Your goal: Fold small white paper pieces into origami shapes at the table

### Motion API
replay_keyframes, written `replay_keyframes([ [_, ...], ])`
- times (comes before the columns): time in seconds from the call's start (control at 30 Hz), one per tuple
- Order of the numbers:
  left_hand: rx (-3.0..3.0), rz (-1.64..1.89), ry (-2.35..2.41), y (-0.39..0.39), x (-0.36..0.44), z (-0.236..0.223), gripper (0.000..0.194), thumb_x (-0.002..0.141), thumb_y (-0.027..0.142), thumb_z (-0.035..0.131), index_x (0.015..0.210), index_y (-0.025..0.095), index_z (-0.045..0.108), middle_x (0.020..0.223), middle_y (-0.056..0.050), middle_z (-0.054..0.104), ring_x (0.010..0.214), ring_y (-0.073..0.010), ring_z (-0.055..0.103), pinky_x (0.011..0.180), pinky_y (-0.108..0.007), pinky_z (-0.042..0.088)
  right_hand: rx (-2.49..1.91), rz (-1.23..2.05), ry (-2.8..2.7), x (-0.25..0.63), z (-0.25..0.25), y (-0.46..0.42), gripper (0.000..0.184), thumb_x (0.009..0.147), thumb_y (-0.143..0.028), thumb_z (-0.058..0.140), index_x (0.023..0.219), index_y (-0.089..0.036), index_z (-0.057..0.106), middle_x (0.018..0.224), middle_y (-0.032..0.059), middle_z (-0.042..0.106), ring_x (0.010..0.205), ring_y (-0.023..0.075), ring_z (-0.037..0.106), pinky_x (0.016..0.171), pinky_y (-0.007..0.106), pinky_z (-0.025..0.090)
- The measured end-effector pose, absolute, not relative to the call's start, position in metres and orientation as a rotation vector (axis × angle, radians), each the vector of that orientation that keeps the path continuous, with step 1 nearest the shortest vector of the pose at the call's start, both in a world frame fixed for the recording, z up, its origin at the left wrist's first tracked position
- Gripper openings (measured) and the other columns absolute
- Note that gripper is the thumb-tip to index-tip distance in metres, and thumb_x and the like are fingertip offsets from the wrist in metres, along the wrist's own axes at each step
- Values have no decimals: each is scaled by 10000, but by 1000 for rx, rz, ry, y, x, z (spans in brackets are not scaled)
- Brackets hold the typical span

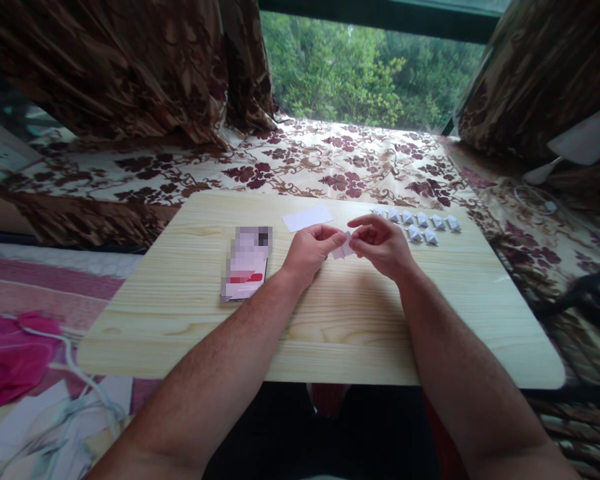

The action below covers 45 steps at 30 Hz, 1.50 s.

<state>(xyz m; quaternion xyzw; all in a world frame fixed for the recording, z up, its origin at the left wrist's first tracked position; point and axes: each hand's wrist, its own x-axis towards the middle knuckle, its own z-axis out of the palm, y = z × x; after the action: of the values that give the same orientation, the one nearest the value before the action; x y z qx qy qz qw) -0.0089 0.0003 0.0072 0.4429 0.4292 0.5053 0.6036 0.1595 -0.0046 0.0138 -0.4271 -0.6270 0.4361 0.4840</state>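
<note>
One paper (343, 251) between both hands (307, 253) (384, 248)

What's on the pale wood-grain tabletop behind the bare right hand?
Small white folded paper-like pieces, in two rows, show past the right hand. It partly covers the far row's leftmost visible piece; anything fully behind it can't be seen.

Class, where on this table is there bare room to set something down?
Bare patches on the table: left of the phone; between left forearm and right forearm; right of the right forearm. Crowded: far right, with folded papers; far middle, where left hand and right hand hold a paper piece near a white sheet.
</note>
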Motion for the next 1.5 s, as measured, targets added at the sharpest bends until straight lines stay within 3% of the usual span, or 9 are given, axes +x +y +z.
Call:
replay_keyframes([
  [0.27, 1066, 1175, 1004, -1, -9, 7, 389, 560, 424, 889, 728, 141, 681, 632, 4, 633, 549, -84, 494, 550, -243, 393, -1038, 1039, -1557, 159, 16, -6, 150, 713, -278, 748, 742, -178, 640, 655, -7, 626, 578, 118, 559, 538, 268, 452],
  [0.6, 1129, 1110, 981, 2, -11, 6, 376, 672, 500, 796, 769, 152, 689, 653, -10, 630, 533, -87, 483, 488, -233, 341, -1109, 995, -1526, 158, 16, -5, 107, 730, -257, 702, 711, -171, 641, 596, -10, 620, 529, 114, 543, 506, 259, 429],
  [0.93, 1267, 1059, 997, 0, -11, 0, 138, 673, 270, 723, 666, 142, 670, 570, 6, 572, 510, -91, 452, 496, -247, 329, -1150, 923, -1547, 154, 12, -5, 139, 749, -295, 703, 766, -167, 651, 663, 10, 655, 582, 122, 575, 524, 249, 456],
  [1.07, 1351, 1089, 1106, 0, -12, -2, 137, 692, 273, 704, 667, 144, 667, 568, 31, 539, 512, -74, 398, 496, -243, 271, -1130, 877, -1568, 153, 11, -6, 133, 731, -277, 717, 779, -162, 671, 764, 36, 687, 669, 140, 602, 533, 241, 456],
  [1.2, 1414, 1097, 1125, -2, -12, -2, 190, 719, 313, 690, 649, 143, 644, 543, 46, 487, 507, -68, 367, 488, -241, 239, -1119, 862, -1583, 153, 8, -5, 94, 727, -240, 715, 744, -160, 670, 712, 23, 678, 612, 121, 574, 527, 241, 434],
  [1.5, 1350, 1086, 1089, -2, -9, -2, 188, 702, 322, 688, 664, 138, 678, 551, -1, 585, 509, -102, 505, 482, -227, 379, -1049, 917, -1484, 150, 2, -2, 46, 701, -178, 711, 714, -178, 666, 633, -10, 673, 560, 119, 596, 520, 241, 446],
])
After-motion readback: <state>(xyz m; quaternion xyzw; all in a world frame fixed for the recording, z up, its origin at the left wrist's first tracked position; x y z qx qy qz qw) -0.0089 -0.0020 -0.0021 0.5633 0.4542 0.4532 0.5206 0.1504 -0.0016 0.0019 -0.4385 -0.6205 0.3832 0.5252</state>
